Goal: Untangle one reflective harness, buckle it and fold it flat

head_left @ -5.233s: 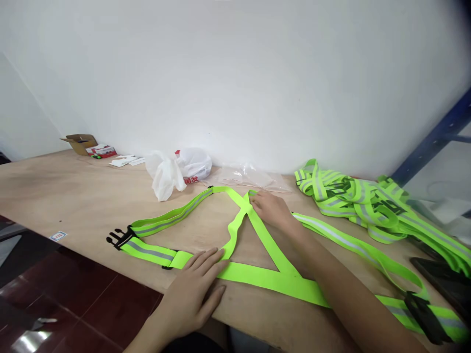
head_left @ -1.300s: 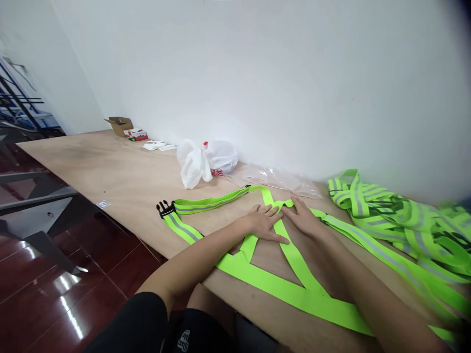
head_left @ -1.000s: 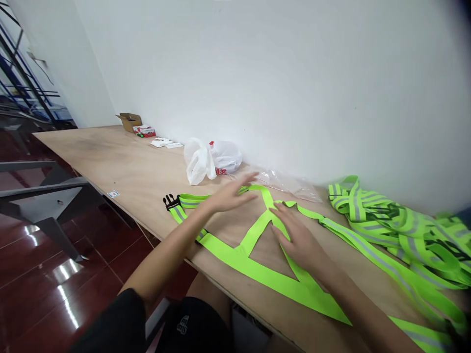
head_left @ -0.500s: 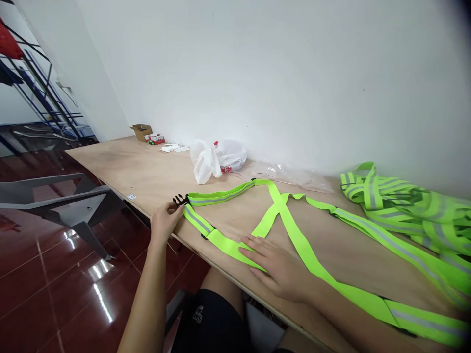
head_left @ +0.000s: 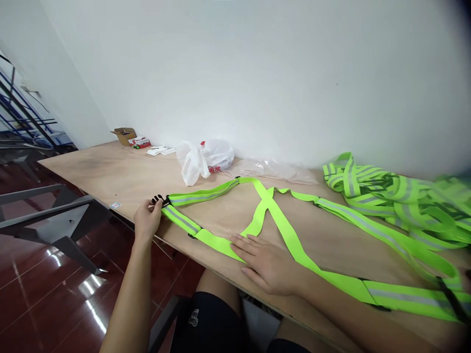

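A neon-yellow reflective harness [head_left: 283,223] with grey stripes lies spread over the wooden table, its straps crossing in the middle. At its left end my left hand [head_left: 147,218] pinches a black buckle [head_left: 162,200] near the table's front edge; the buckle's prongs stick out past the fingertips. My right hand [head_left: 270,264] rests flat on the front strap, fingers stretched out and palm down. Black sliders [head_left: 195,234] sit along the straps. Another black buckle [head_left: 452,299] shows at the right end of the harness.
A heap of similar reflective straps [head_left: 390,196] lies at the right against the wall. Behind the harness are a white plastic bag [head_left: 204,159] and clear plastic sleeves [head_left: 272,170]. A small cardboard box [head_left: 124,136] stands far left. Beside the table is a grey chair [head_left: 62,220].
The view has swung to the right, so more of the harness's right end shows, with a buckle there. Both hands keep the same hold on the harness.
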{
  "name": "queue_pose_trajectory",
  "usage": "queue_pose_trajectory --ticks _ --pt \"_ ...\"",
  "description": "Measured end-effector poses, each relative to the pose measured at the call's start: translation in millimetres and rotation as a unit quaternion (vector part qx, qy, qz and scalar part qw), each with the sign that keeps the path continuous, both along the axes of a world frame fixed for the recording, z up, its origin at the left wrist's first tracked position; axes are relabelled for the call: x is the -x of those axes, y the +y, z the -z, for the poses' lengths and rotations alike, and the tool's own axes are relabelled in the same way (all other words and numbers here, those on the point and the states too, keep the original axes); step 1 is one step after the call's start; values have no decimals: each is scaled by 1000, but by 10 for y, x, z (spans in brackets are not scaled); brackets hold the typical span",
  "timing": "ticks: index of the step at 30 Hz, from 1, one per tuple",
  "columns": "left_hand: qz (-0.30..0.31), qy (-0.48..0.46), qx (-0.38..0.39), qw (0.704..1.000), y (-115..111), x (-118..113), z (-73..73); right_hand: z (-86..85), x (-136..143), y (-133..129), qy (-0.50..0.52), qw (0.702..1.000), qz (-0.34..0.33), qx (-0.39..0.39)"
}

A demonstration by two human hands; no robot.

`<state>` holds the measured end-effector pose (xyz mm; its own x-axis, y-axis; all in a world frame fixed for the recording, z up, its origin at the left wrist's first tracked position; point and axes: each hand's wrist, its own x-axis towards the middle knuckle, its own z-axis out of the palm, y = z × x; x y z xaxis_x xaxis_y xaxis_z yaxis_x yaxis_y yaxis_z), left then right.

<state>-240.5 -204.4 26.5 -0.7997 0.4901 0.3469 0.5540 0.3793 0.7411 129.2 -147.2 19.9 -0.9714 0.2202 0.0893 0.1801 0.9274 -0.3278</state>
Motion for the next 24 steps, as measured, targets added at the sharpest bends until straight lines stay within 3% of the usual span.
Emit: queue_pose_trajectory --ticks 5,9,12,15,17,18,21,24 --pt "36 -106 -159 981 73 -99 -155 -5 2 5 0 1000 -11 2" --pt "78 -61 -220 970 151 -327 -356 -30 -7 -5 7 1000 -13 -12" --pt "120 19 -200 972 184 -701 -501 -26 -11 -6 7 1000 -13 -27" --pt "256 58 -180 948 189 -1248 -557 -1 1 -19 16 998 -15 -64" --pt "383 119 -160 902 172 -1622 -515 22 13 -56 35 994 -9 -105" --pt "418 158 -147 883 157 -1786 -470 31 15 -90 44 990 -1 -131" --pt "474 248 -118 836 101 -2121 -275 41 -21 -264 64 979 9 -195" --pt "507 271 -87 813 37 -2228 -69 13 -157 -508 88 974 -13 -208"
